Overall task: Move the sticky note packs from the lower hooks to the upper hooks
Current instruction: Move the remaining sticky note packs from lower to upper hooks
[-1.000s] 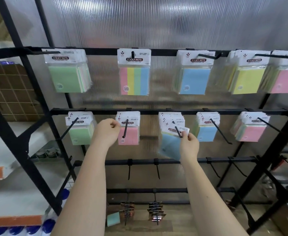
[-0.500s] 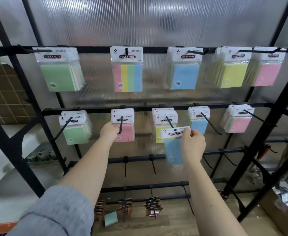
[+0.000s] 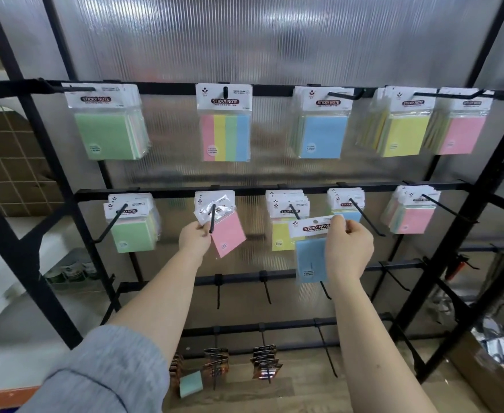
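Note:
My right hand (image 3: 347, 248) pinches the white header of a blue sticky note pack (image 3: 310, 257), held free of the hooks in front of the lower row. My left hand (image 3: 195, 238) pinches the header of a pink pack (image 3: 228, 234), which hangs tilted on its lower hook (image 3: 212, 219). The lower rail (image 3: 245, 190) also carries green (image 3: 131, 231), yellow (image 3: 283, 236), blue (image 3: 347, 204) and pink (image 3: 411, 216) packs. On the upper rail (image 3: 167, 87) hang green (image 3: 105, 135), striped (image 3: 225, 135), blue (image 3: 322, 135), yellow (image 3: 405, 132) and pink (image 3: 462, 132) packs.
Black rack uprights (image 3: 483, 204) frame the display in front of a ribbed translucent panel (image 3: 245, 40). Below run two more rails with bare hooks (image 3: 265, 290) and small dark carded items (image 3: 265, 362). A loose teal pad (image 3: 189, 383) lies on the floor. A cardboard box (image 3: 495, 362) sits lower right.
My right hand has drawn the blue pack off its lower hook and lifted it slightly. My left hand has taken hold of the pink pack's header and tilted that pack on its hook.

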A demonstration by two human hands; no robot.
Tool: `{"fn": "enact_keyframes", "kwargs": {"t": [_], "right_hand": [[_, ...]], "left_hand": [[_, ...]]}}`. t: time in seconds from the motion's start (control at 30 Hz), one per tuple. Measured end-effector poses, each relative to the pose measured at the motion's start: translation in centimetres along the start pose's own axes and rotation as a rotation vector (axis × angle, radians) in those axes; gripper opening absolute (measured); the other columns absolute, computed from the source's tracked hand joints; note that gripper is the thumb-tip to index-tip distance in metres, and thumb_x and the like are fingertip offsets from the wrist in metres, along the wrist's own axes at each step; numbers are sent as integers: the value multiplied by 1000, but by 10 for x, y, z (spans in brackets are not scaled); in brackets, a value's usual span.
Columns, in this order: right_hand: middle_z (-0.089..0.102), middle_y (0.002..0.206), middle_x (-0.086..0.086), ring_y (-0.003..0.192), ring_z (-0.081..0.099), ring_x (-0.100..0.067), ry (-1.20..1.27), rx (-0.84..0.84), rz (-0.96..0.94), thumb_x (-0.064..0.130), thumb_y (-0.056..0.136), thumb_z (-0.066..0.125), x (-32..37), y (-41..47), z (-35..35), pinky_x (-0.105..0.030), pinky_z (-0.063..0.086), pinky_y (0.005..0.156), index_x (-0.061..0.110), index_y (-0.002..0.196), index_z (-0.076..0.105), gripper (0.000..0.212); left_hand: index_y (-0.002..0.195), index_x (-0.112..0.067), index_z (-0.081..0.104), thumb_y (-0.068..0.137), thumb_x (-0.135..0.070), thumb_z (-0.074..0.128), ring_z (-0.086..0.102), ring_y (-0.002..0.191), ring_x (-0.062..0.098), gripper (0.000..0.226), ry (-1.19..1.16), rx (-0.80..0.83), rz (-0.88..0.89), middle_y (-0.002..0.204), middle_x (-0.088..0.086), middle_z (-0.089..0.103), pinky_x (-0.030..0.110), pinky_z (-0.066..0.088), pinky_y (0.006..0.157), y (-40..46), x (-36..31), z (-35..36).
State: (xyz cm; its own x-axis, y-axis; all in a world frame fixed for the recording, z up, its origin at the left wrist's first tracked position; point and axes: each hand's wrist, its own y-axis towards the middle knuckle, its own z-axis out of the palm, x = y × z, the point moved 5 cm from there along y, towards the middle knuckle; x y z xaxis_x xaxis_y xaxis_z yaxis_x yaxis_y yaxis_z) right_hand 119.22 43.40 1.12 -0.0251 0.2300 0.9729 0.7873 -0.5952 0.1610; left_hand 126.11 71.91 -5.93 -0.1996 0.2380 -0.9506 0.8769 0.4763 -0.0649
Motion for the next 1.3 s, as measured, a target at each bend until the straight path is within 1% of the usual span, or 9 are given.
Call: {"fn": "enact_keyframes", "kwargs": {"t": [0.2,0.3,0.43,0.6,0.7,0.83,0.97,1.1,1.3], "right_hand": [[23,52,0,53,19,-16,68,-3,8,17,87,44,8,-4,-3,-30,18,50,16,55,23,38],[23,53,1,53,19,-16,118,7,13,18,88,44,13,-7,-4,-30,19,52,17,57,22,38],[25,54,3,48,23,-11,143,-12,-82,30,97,46,21,-11,-10,-22,22,46,15,57,29,45],[29,54,2,44,26,-7,179,-56,-131,37,96,51,19,-26,-21,-18,24,42,11,58,37,49],[38,63,-8,53,30,-9,209,-92,-130,38,95,53,16,-39,-28,-21,25,47,-6,70,49,51],[46,68,-9,54,37,-7,256,-120,-126,35,94,56,14,-53,-39,-17,31,47,-13,80,55,49],[49,68,-9,63,44,-17,272,-147,-91,36,94,56,8,-57,-46,-29,37,58,-10,76,55,49],[52,68,-5,66,48,-17,275,-161,-69,34,95,54,7,-52,-51,-29,39,61,5,72,55,37],[47,70,-3,58,43,-11,296,-159,-105,31,97,49,19,-33,-50,-24,34,52,-6,80,53,41]], "left_hand": [[82,-6,49,99,-18,35,41,62,14,25,11,-65,48,76,6,49,26,28,52,-19,-14,-12],[73,-12,42,99,-16,33,36,60,12,29,43,-81,99,69,1,41,26,26,52,-32,-20,-20],[77,-10,43,101,-17,33,37,59,13,27,37,-106,158,67,-3,42,26,28,50,-54,-26,-28],[64,-12,29,100,-18,34,32,57,17,37,81,-154,193,62,1,35,32,25,53,-83,-22,-40],[65,-12,30,101,-21,34,32,55,15,37,135,-141,207,62,1,36,30,23,50,-97,-21,-48],[67,-13,33,101,-23,33,35,55,15,36,180,-146,243,63,1,39,29,25,51,-107,-27,-61],[68,-12,35,100,-24,33,36,55,15,35,201,-167,278,65,2,41,28,25,49,-116,-35,-70],[65,-15,33,100,-25,33,37,54,14,37,246,-193,301,65,2,40,28,23,48,-118,-48,-75],[63,-16,33,99,-24,35,36,55,16,37,237,-229,325,62,2,39,27,24,49,-111,-68,-70]]}}
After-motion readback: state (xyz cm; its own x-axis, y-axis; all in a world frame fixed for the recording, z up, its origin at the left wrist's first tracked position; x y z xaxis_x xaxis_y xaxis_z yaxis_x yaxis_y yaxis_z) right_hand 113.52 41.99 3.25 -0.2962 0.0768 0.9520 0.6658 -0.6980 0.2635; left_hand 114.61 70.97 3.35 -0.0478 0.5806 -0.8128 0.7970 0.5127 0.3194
